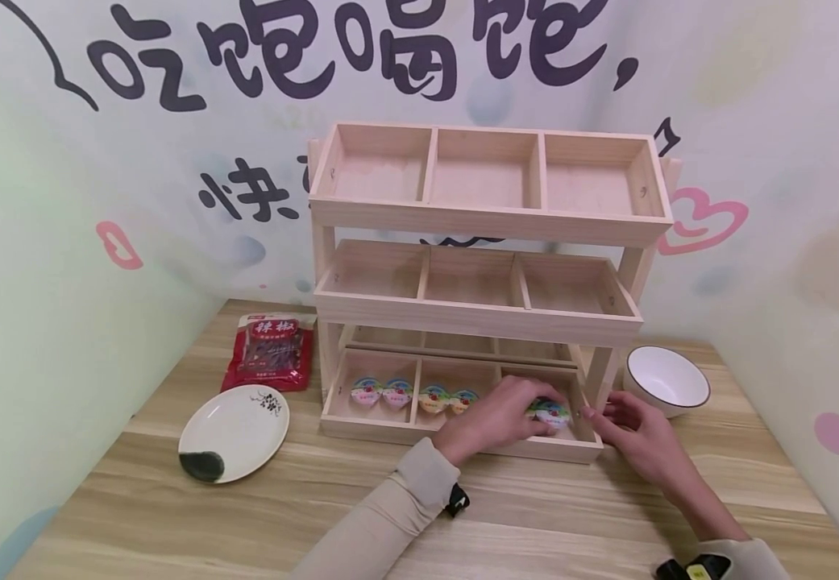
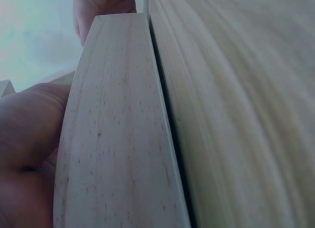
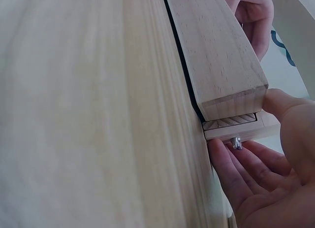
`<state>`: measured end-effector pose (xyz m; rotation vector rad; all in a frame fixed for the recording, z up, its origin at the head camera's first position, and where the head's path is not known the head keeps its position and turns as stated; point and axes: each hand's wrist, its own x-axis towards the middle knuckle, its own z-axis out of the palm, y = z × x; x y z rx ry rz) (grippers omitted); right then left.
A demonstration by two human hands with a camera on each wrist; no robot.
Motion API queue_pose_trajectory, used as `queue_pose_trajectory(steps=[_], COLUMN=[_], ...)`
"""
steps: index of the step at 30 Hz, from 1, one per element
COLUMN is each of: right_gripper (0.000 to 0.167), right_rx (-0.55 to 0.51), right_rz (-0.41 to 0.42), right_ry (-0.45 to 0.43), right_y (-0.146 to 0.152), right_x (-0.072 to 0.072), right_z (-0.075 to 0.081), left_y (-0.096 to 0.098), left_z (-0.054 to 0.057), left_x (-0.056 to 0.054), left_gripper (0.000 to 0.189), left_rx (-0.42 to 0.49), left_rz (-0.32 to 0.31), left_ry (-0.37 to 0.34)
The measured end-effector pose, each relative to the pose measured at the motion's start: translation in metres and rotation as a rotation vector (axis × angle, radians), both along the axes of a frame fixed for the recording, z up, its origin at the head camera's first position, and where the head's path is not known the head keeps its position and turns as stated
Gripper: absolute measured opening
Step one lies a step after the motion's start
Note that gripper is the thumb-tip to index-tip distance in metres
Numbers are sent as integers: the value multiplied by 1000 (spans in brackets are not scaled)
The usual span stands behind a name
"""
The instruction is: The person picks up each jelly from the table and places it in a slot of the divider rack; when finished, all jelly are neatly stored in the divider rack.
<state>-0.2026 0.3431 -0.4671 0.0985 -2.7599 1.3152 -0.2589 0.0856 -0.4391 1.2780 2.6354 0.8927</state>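
Note:
A three-tier wooden shelf (image 1: 492, 318) stands on the table, each tier split into three compartments. My left hand (image 1: 495, 411) reaches over the front board of the bottom tier into its right compartment. There its thumb and fingers pinch a small jelly cup (image 1: 553, 414) with a printed lid, beside another cup partly hidden by the hand. The right hand (image 1: 640, 435) grips the right end of the bottom tier: in the right wrist view the thumb lies at the tray's end and the fingers (image 3: 263, 164) curl about the leg, near a metal bolt (image 3: 236, 143).
Pairs of jelly cups sit in the bottom tier's left (image 1: 381, 392) and middle (image 1: 435, 399) compartments. A white plate (image 1: 234, 427) and a red packet of dried chili (image 1: 271, 352) lie left of the shelf. Behind the right hand is a white bowl (image 1: 666, 379). Printed cloth walls (image 1: 64, 322) enclose the table.

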Motion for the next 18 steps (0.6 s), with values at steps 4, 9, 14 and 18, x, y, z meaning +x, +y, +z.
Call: queue_pose_trajectory(steps=[4, 9, 14, 18], right_gripper=[48, 48, 49, 50], right_rx=[-3, -3, 8, 16], right_rz=[-3, -1, -5, -8], right_ry=[-6, -1, -7, -18], right_y=[0, 0, 1, 2], right_x=[0, -1, -1, -2], right_z=[0, 0, -1, -1], left_y=[0, 0, 0, 0], left_z=[1, 1, 1, 1], left_x=[0, 0, 0, -1], left_gripper=[40, 41, 41, 41], left_rx=[8, 10, 13, 12], left_rz=[-2, 2, 0, -3], left_ry=[1, -8, -9, -14])
